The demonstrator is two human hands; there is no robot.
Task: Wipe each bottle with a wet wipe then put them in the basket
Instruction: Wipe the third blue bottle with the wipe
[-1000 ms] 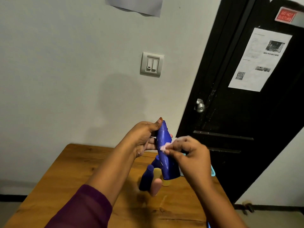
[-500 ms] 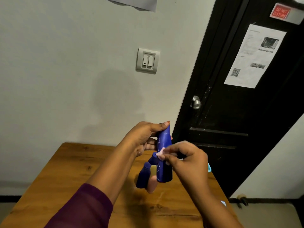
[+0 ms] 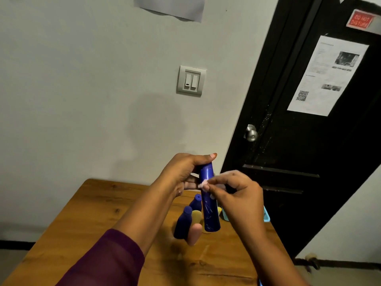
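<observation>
Left hand (image 3: 183, 172) clenched round top of tall blue bottle (image 3: 209, 203), held upright. Right hand (image 3: 237, 195) pinching wet wipe (image 3: 204, 183) against bottle's side, just below left thumb.

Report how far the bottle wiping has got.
Done: nothing I can confirm; the light blue basket is mostly hidden behind the right hand. In hand: the left hand holds a tall blue bottle while the right rubs it with a small wipe. Left: several small bottles stand on the table.
</observation>
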